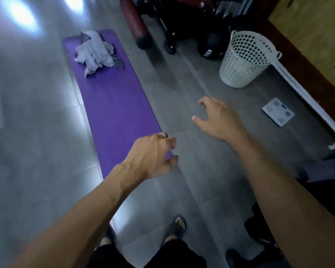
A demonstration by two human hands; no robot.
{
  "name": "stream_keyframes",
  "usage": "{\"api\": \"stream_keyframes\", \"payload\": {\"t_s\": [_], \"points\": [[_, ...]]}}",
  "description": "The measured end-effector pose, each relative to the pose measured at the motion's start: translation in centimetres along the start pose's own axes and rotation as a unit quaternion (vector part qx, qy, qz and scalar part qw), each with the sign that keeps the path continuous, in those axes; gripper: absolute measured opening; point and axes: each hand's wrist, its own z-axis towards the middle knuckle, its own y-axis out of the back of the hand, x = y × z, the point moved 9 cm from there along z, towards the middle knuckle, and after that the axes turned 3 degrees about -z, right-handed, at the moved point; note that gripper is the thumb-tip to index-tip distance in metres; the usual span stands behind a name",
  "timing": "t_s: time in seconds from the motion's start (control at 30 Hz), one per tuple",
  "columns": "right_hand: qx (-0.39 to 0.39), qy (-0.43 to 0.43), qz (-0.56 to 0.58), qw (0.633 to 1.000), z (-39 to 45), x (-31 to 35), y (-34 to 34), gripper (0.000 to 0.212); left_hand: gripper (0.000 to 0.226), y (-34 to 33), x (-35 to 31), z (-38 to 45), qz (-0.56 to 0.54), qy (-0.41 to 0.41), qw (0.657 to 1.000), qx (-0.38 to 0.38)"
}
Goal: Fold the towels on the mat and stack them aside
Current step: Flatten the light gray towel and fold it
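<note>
A long purple mat (114,105) lies on the grey floor and runs away from me. On its far end sits a crumpled heap of grey and white towels (97,52). My left hand (155,157) hovers over the mat's near right corner, fingers curled and apart, holding nothing. My right hand (219,120) hangs above the bare floor to the right of the mat, fingers spread, also with nothing in it. Both hands are far from the towels.
A white perforated basket (244,60) stands on the floor at the right, beyond it a dark ball and gym equipment (182,22). A white bathroom scale (278,111) lies near the right wall. My sandalled feet (179,227) show at the bottom.
</note>
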Motion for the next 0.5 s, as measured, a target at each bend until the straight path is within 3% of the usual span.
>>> {"api": "stream_keyframes", "payload": {"t_s": [0.3,0.5], "points": [[0.037,0.060,-0.009,0.997,5.7,28.6,-9.4,0.048,0.037,6.5,24.4,-13.2,-0.022,0.064,0.997,-0.025],[0.046,0.101,-0.017,0.994,11.7,43.0,-12.1,0.048,0.035,11.8,38.2,-17.4,-0.032,0.110,0.993,-0.035]]}}
